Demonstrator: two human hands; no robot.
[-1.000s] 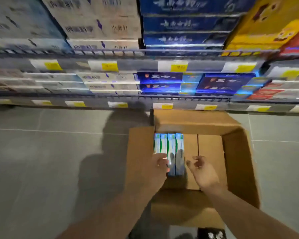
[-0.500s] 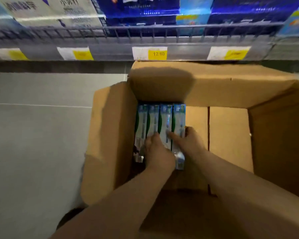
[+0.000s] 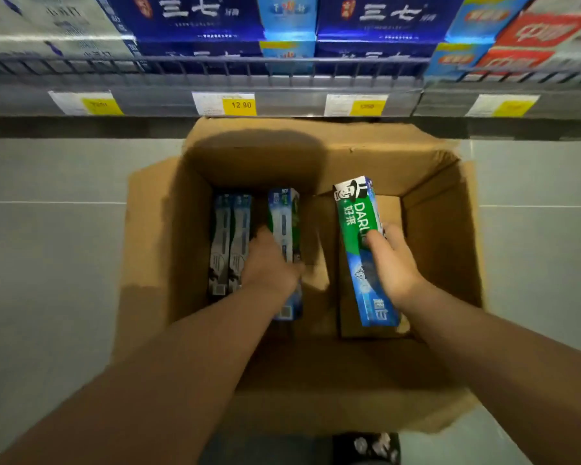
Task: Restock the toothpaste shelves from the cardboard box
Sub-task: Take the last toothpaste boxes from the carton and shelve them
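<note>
Both hands reach down into the open cardboard box (image 3: 155, 229) on the grey tiled floor (image 3: 47, 263). On the right, the right hand (image 3: 391, 263) is wrapped around a green and blue Darlie toothpaste carton (image 3: 358, 229), thumb on its printed face, holding it tilted and lifted above the box bottom, its white end pointing toward the shelf. On the left, the left hand (image 3: 269, 263) is closed over a second carton of the same kind (image 3: 285, 223) standing on its long edge; how firmly the fingers grip it cannot be told, since the back of the hand hides them. Just left of that carton, two more toothpaste cartons (image 3: 230, 236) stand on edge against the box's left wall. The right half of the box bottom is bare cardboard. Beyond the box's far flap runs the shelf edge with yellow price tags (image 3: 239, 105), one reading 12.90. Behind a wire rail (image 3: 282, 63), the shelf holds dark blue toothpaste boxes (image 3: 198, 18), with red ones (image 3: 534, 38) at far right.
</note>
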